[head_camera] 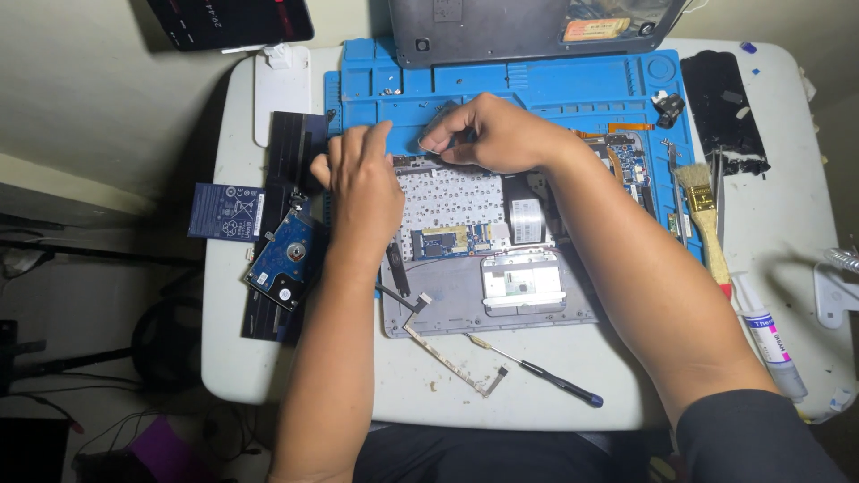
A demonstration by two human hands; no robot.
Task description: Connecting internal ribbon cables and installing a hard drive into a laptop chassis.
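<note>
An opened grey laptop base (447, 309) lies on a blue work mat (573, 89), showing the back of its keyboard, a small green circuit board (445, 240) and the touchpad plate (523, 282). My left hand (362, 183) rests flat on the base's upper left corner, fingers spread. My right hand (492, 134) pinches a small dark part (438, 121) at the base's top edge.
A hard drive (284, 259) and a dark battery pack (291, 152) lie left of the base. A screwdriver (537, 371) and a loose strip (447, 358) lie in front. A brush (707, 224), a paste tube (769, 335) and a black part (723, 107) sit right.
</note>
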